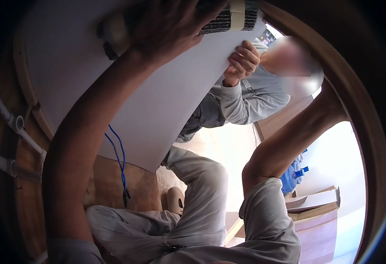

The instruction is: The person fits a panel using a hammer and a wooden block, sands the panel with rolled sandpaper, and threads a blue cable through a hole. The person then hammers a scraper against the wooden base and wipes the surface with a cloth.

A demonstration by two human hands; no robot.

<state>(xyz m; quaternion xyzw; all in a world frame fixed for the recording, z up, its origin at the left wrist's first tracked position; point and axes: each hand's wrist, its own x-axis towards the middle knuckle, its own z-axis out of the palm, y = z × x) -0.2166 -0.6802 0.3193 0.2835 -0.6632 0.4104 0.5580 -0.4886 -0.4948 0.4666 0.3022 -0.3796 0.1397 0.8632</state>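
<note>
My left hand [173, 28] reaches to the top of the head view, its fingers apart over a dark ribbed strip [217, 25] with pale tape bands [237, 15]. The strip lies against a large white panel [158, 97]; some fingertips are cut off by the top edge. My right forearm [290, 136] rises to the upper right from beside my knee and passes behind a curved dark wooden edge [356, 88]. My right hand is hidden there.
Another person [257, 90] faces me beyond the panel, one hand [244, 61] curled at its edge. Blue cables [122, 163] hang below the panel. White pipes [14, 123] are at left. A blue bag-like object [293, 174] and an open cardboard box [314, 204] stand at right.
</note>
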